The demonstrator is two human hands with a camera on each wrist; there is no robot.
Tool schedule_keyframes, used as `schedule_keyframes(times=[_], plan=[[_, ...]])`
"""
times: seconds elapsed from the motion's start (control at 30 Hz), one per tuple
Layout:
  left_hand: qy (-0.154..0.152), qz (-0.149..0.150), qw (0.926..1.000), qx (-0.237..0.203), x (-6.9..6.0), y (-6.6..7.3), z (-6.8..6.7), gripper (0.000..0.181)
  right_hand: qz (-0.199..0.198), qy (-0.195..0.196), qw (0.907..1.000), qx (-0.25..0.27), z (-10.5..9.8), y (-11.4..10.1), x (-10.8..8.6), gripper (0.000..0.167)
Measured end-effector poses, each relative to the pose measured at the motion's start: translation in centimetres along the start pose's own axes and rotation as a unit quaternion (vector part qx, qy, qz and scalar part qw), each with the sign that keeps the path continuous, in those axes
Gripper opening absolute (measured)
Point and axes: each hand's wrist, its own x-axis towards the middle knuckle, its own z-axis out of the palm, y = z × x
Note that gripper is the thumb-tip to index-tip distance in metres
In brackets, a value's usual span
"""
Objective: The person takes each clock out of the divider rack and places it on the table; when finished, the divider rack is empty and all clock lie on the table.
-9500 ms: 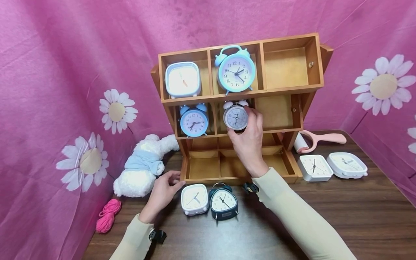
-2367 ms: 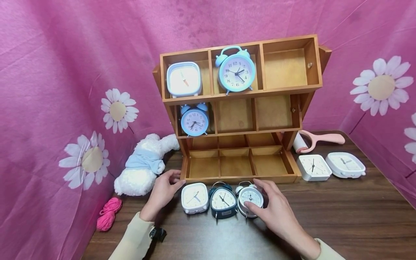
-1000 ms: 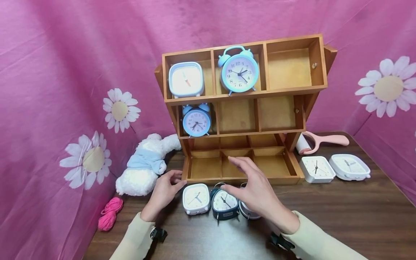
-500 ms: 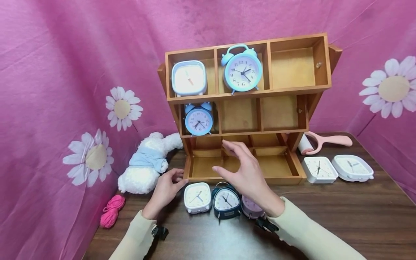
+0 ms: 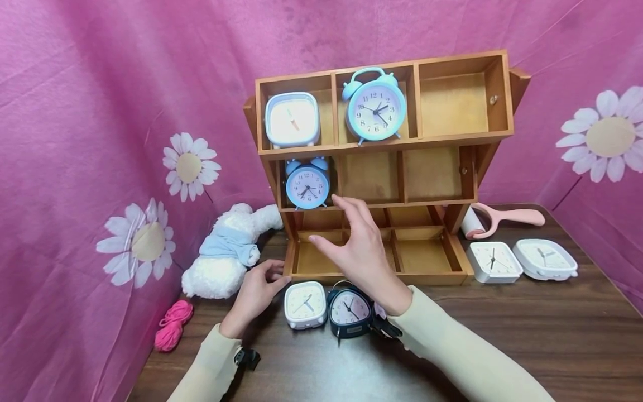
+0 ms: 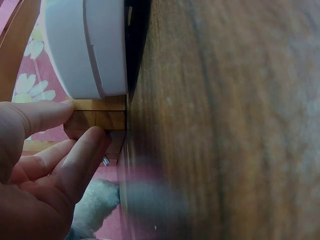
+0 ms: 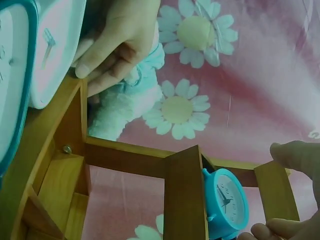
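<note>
At the front left corner of the wooden shelf [image 5: 382,279], my left hand [image 5: 257,296] pinches the shelf's end between thumb and fingers, as the left wrist view shows. My right hand [image 5: 364,254], fingers spread and holding nothing, hovers before the lower tiers, just below and right of the blue twin-bell clock [image 5: 307,187] in the middle tier's left compartment. A blue-rimmed square clock [image 5: 292,119] and a larger light-blue clock [image 5: 375,110] occupy the top tier. In front of the shelf stand a white square clock [image 5: 305,305] and a dark clock [image 5: 349,312]; my right wrist mostly hides a third.
Right of the shelf lie two white clocks [image 5: 494,262] [image 5: 545,259] and a pink-handled lint roller [image 5: 517,216]. A white plush toy [image 5: 226,254] and pink yarn [image 5: 173,326] lie to the left. Pink flowered cloth [image 5: 211,67] hangs behind.
The twin-bell clock from the middle tier's centre now stands on the table beside the dark clock. My right hand has let go of it and moved up and left. My left hand stays at the corner.
</note>
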Motion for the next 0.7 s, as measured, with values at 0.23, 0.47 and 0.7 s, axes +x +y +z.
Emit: schedule_keyframes(times=[0.23,0.47,0.7], plan=[[0.001,-0.004,1.0,0.0,0.0,0.1,0.0,0.032,-0.001,0.033,0.9993,0.018,1.3,-0.4,1.6,0.093],[0.002,-0.003,1.0,-0.001,0.2,0.1,-0.1,0.032,-0.011,0.061,0.9976,0.032,2.9,0.0,2.9,0.092],[0.001,-0.006,1.0,-0.001,0.0,0.1,0.0,0.033,-0.039,0.074,0.9962,0.025,4.0,0.4,3.5,0.093]])
